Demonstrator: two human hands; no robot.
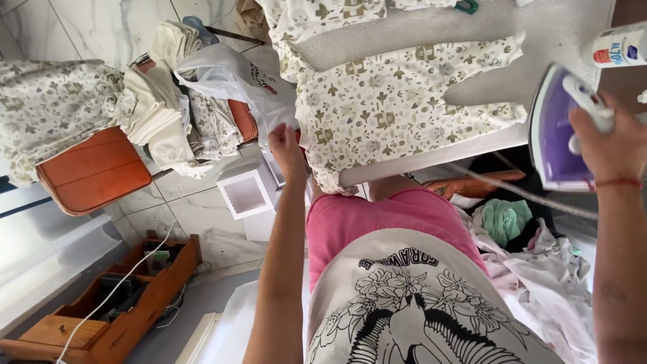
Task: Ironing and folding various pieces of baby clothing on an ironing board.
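Observation:
A cream baby garment (397,101) with a small olive print lies spread on the grey ironing board (539,34). My left hand (286,149) pinches the garment's near left edge where it hangs over the board. Off the board's right end, my right hand (610,138) grips the handle of a purple and white iron (556,128), held upright with its soleplate facing left. The iron's cord (512,190) trails down to the left. A second printed garment (317,13) lies at the far side of the board.
An orange chair (94,172) at left carries folded cream and printed clothes (162,108). A white plastic bag (229,77) sits by them. A spray can (620,46) stands top right. Loose laundry (526,236) is piled at right. A wooden drawer unit (114,303) sits on the floor.

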